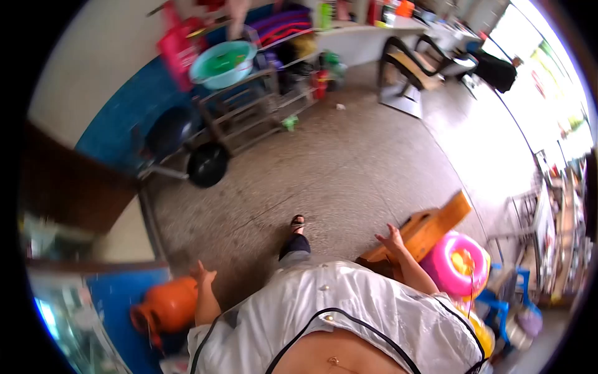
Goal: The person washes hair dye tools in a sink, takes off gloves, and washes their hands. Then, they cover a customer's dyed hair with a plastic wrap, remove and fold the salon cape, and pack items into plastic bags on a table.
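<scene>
My left hand (203, 274) hangs at my left side with its fingers apart and nothing in it. Right beside it lies an orange gas cylinder (166, 305) in this view, near a blue panel (115, 299). On the other side, my right hand (392, 239) is stretched out, fingers spread, also holding nothing. It overlaps the near part of a wooden bench (439, 223). A pink inflatable ring (433, 265) with a yellow middle is close to my right forearm. One sandalled foot (298, 223) shows on the floor ahead of me.
Along the left wall stand a metal rack (243, 115) with a pale green basin (218, 80), and dark woks (208, 164). A black-armed chair (408, 65) stands far ahead near a white counter (374, 26). Blue plastic chairs (498, 318) and piled goods (560, 230) line the right.
</scene>
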